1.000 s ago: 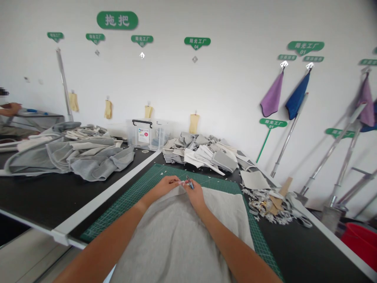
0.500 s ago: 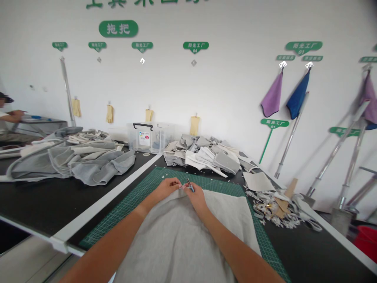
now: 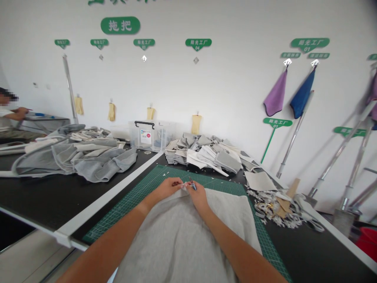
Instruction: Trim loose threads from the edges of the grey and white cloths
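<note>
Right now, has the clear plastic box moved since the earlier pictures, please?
No, the clear plastic box stays below the yellow glove on the wall.

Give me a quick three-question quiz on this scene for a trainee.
1. True or false: the grey fabric lies on the cutting mat.
2. Which hand, left or right, holds the scissors?
3. What colour is the cloth hanging to the right of the purple cloth?

Key: 1. True. 2. Right hand. 3. Blue.
</note>
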{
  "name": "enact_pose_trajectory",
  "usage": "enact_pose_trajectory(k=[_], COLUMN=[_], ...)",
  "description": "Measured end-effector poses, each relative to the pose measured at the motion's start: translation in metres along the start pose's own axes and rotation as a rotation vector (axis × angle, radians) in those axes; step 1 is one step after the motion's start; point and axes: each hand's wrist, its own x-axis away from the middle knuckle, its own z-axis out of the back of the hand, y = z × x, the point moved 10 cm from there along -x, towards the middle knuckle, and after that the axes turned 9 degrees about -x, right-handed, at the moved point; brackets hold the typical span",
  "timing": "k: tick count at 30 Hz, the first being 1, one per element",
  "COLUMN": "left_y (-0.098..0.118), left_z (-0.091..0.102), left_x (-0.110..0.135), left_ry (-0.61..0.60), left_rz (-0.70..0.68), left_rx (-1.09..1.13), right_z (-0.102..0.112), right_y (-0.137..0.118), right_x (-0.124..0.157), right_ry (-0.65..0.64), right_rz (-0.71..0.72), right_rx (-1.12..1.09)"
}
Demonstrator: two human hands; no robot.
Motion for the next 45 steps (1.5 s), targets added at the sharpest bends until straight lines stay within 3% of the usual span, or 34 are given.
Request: enact_pose_trajectory(k=[6, 18, 28, 37, 39, 45], left_y=[0.008, -0.021, -0.013, -0.009, -0.014, -0.028], left_z=[0.007, -0.002, -0.008, 0.017, 0.014, -0.008], left_x=[0.004, -0.008, -0.002, -0.002, -0.003, -0.004], left_ry=[0.089, 0.040, -0.039, 0.183, 0.156, -0.075], left_rz=[-0.012, 0.010, 0.009, -0.003, 0.017, 0.116], left_rx=[-0.058, -0.003, 0.060, -0.058, -0.024, 0.088], right_z=[-0.003, 0.001, 0.002, -0.001, -0.002, -0.003], right_y=[0.005, 0.001, -0.004, -0.001, -0.001, -0.009], right_x=[-0.002, 0.002, 0.004, 0.003, 0.003, 0.006], right_ry=[-0.020, 0.014, 0.019, 0.001, -0.006, -0.015], right_rz=[-0.017, 0.006, 0.020, 0.009, 0.015, 0.039], right_rx=[0.053, 0.122, 0.147, 0.189, 0.189, 0.203])
